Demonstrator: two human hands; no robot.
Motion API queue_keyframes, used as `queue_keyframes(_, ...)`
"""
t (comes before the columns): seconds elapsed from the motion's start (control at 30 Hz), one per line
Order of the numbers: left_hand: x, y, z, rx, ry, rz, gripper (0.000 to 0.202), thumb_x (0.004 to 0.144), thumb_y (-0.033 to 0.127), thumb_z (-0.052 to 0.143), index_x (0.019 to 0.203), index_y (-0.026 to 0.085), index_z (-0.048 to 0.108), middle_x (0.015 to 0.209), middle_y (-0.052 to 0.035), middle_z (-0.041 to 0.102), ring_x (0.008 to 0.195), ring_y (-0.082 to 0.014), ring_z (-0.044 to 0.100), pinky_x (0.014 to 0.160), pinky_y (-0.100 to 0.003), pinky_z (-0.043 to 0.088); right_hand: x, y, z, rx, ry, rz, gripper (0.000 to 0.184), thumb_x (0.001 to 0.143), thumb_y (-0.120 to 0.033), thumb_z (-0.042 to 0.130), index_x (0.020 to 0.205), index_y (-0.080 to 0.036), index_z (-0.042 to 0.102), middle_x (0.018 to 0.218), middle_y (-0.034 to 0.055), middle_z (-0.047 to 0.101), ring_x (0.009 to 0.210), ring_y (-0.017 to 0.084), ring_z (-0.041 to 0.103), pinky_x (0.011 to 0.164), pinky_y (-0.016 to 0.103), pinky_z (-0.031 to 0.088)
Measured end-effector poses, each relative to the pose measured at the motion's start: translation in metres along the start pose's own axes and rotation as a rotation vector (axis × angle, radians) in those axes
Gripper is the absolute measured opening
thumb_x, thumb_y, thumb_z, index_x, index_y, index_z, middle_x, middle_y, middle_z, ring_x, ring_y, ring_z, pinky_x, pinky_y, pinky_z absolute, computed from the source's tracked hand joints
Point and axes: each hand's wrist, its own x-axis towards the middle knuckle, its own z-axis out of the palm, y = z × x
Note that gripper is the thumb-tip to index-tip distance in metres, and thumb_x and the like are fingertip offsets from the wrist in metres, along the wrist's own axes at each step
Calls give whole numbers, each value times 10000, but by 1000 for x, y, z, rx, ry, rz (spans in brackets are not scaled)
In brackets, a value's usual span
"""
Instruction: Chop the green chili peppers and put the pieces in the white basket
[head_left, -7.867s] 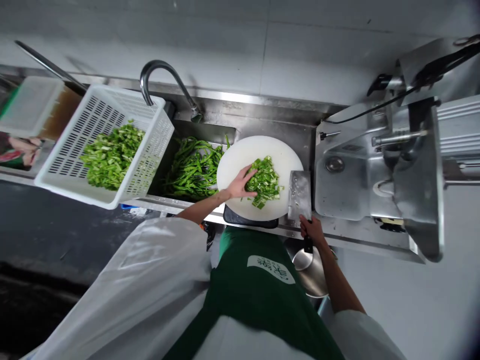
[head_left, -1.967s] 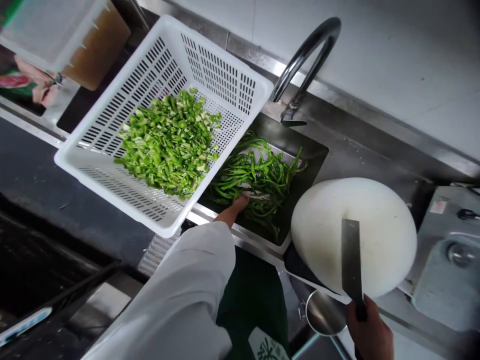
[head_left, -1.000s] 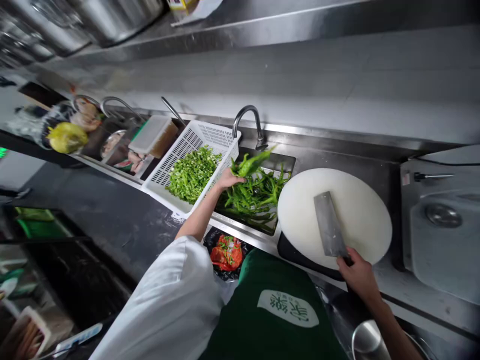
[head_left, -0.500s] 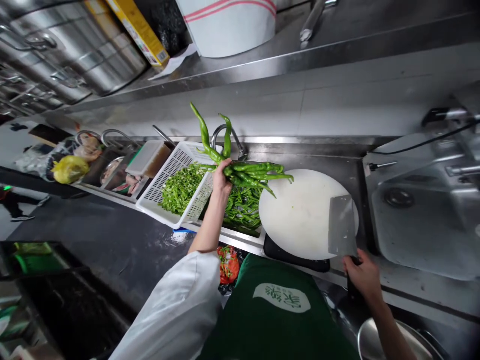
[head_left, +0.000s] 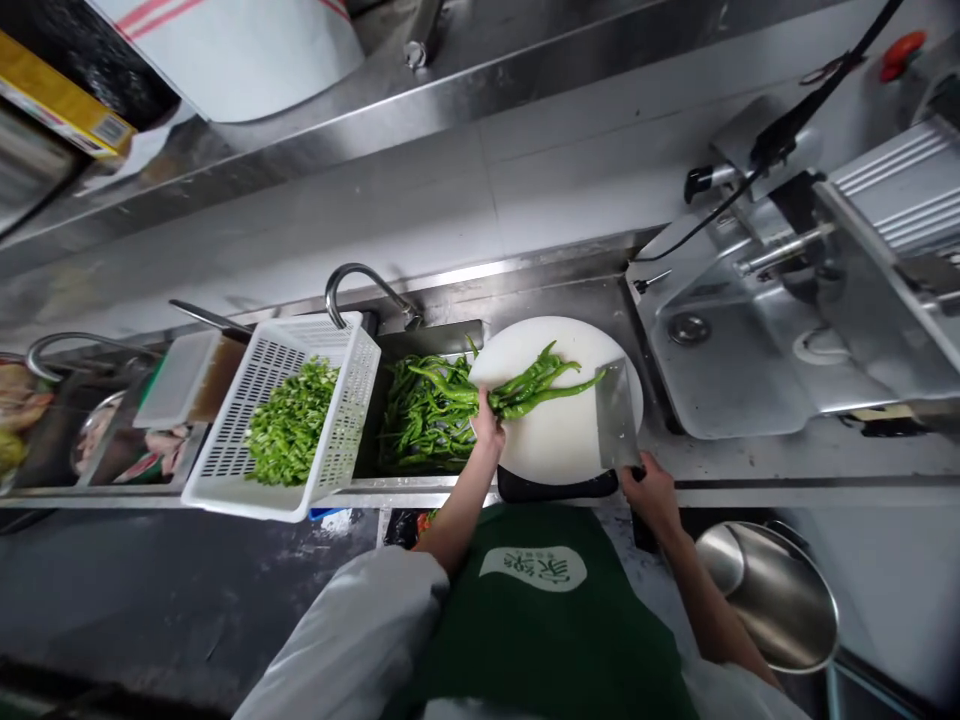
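My left hand [head_left: 489, 425] is closed round a bunch of long green chili peppers [head_left: 536, 385], held over the left part of a round white cutting board [head_left: 555, 455]. Their tips point right, toward the blade. In my right hand [head_left: 651, 490] is the handle of a cleaver [head_left: 616, 420], whose broad blade is over the board's right edge. More whole green peppers [head_left: 427, 430] fill the sink basin left of the board. A white perforated basket [head_left: 289, 505] further left contains chopped green peppers [head_left: 292, 425].
A curved faucet [head_left: 352, 270] rises behind the basket. To the right stands a metal slicing machine [head_left: 750, 330] with a black cable. A steel pot [head_left: 787, 600] is low at the right. Overhead, a metal shelf [head_left: 450, 100] carries a white bucket [head_left: 277, 60].
My left hand has brought the peppers down and right, from above the sink to over the board. The cleaver stays at the board's right side. The view has turned right.
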Motion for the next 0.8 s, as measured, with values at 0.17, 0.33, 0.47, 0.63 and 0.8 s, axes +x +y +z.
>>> queue_keyframes(0.17,1,9,-45,80,-14,-172,458,932,597,720,1085,170,653,880,-75,700,760,-184,686,665,-273,564,-2,1,-9,-39,4,-12,383,857,-419,489,1062,-185,714,797,79,695,750,241,616,690,313,415)
queue_keyframes(0.33,-3,4,-77,30,-191,-190,489,942,631,694,893,146,658,811,-82,711,715,-169,694,717,-309,618,-1,3,-17,-135,-2,-40,316,877,-362,498,1052,-192,700,719,53,634,676,225,570,646,302,357)
queue_keyframes(0.47,-7,-14,-90,10,-320,-128,426,803,501,890,961,148,711,862,-74,752,833,-179,734,869,-350,623,1,4,-19,-173,-17,-59,296,898,-333,491,1058,-181,688,664,32,581,624,217,543,623,301,332)
queue_keyframes(0.63,-8,-38,-93,178,-369,80,430,542,264,1015,851,135,746,855,-72,776,855,-209,747,914,-394,606,1,5,-15,-193,-19,-62,278,903,-308,510,1063,-161,684,654,34,583,598,208,526,613,299,329)
queue_keyframes(0.8,-2,-37,-90,197,-338,207,418,611,333,966,901,155,723,821,-67,772,799,-214,752,792,-378,635,0,6,-12,-208,20,-77,276,907,-301,507,1063,-167,691,664,44,598,616,222,543,624,310,328)
